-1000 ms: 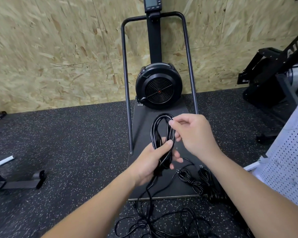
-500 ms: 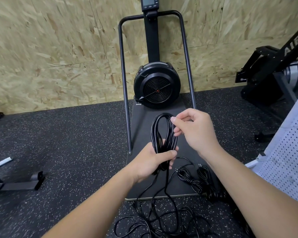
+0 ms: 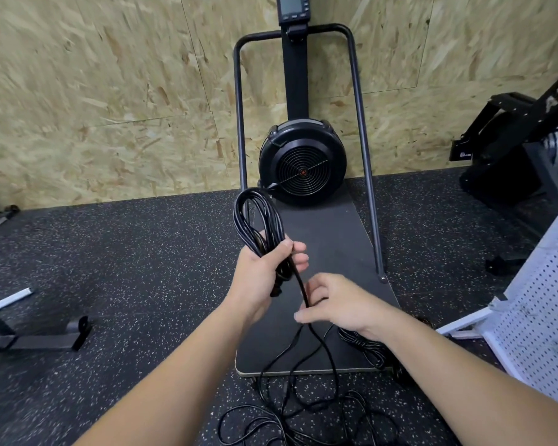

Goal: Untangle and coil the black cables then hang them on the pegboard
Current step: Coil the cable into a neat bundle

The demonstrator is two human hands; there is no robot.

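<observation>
Several loose runs of black cable (image 3: 303,410) sprawl on the speckled rubber floor (image 3: 126,284) nearest you, at 6 o'clock, not yet gathered. Just beyond them, your right hand (image 3: 332,304) now sits low, fingers curled and pinching the single strand that climbs from that tangle; half a second ago it was up at the top of the loops, so you have laid one turn and dropped down to fetch the next length. Beside that wrist, at 4 o'clock, a second bundled cable (image 3: 364,346) rests on the black platform (image 3: 329,239), waiting its turn.

Your left hand (image 3: 264,272) grips the growing coil (image 3: 255,220) round its lower part, thumb across the strands, and it has swung toward 11 o'clock, the loops standing upright above the fist. Judging by the slack on the floor, this coil needs several more turns before it is ready.

Farther out, the white pegboard (image 3: 541,317) stands at 3 o'clock, well apart from both hands; I see nothing hung on the part in view. At 12 o'clock the fan-wheel exercise machine (image 3: 302,162) backs onto the chipboard wall (image 3: 110,91).
</observation>
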